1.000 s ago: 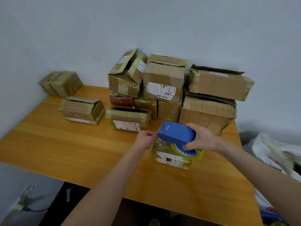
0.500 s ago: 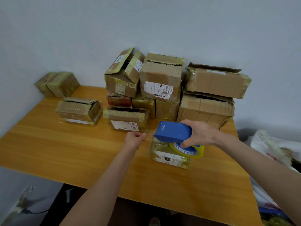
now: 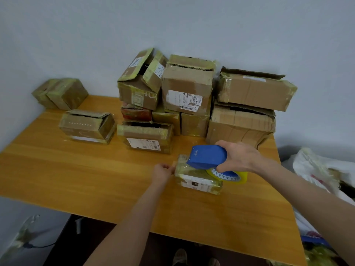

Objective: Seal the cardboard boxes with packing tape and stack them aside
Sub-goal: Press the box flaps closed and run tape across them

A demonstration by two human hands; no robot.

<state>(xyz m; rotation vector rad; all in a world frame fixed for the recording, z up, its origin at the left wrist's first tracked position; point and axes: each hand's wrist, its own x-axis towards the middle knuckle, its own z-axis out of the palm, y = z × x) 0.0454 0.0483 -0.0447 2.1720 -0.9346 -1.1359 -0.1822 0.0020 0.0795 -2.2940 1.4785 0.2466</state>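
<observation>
Holding dispenser [image 3: 207, 157] on small box [image 3: 199, 184]; left hand [image 3: 162, 172] pinches its left edge.

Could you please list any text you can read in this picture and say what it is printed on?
"07 P80 H18", uncertain: shipping label on the tall middle box.
Blue tape dispenser: white logo, too small to read.
Label on the low front box, and the others: blurred, unreadable.

left hand [image 3: 162, 172]: bare | right hand [image 3: 238, 160]: bare | left forearm [image 3: 123, 227]: bare, lower centre | right forearm [image 3: 311, 191]: bare, lower right | shoes [image 3: 179, 256]: two, brownish, dim, bottom centre of frame
</observation>
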